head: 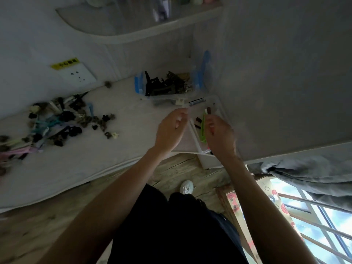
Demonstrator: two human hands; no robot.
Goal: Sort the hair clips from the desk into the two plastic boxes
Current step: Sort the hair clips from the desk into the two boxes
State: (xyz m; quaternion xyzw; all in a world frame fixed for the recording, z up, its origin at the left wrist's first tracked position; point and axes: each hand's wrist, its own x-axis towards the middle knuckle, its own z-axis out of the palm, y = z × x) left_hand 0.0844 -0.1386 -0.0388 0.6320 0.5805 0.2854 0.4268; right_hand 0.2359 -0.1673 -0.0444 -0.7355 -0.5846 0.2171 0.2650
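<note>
A heap of mixed hair clips (57, 122) lies on the white desk (91, 161) at the left. The far plastic box with blue latches (138, 85) is full of dark clips (163, 85). In front of it, the clear near box (218, 106) holds a long green clip (203, 130) and a few dark ones. My left hand (169, 130) hovers at this box's left rim, its fingertips pinching what looks like a long dark clip (197, 102); blur makes this uncertain. My right hand (221, 137) is over the same box and pinches a small dark brown clip (209, 111).
A wall socket (78, 75) with a yellow label sits on the wall behind the desk. A curved shelf (133, 33) hangs above. To the right are a white cabinet side (285, 73), grey cloth (304, 180) and a window. Below are a wooden floor and my legs.
</note>
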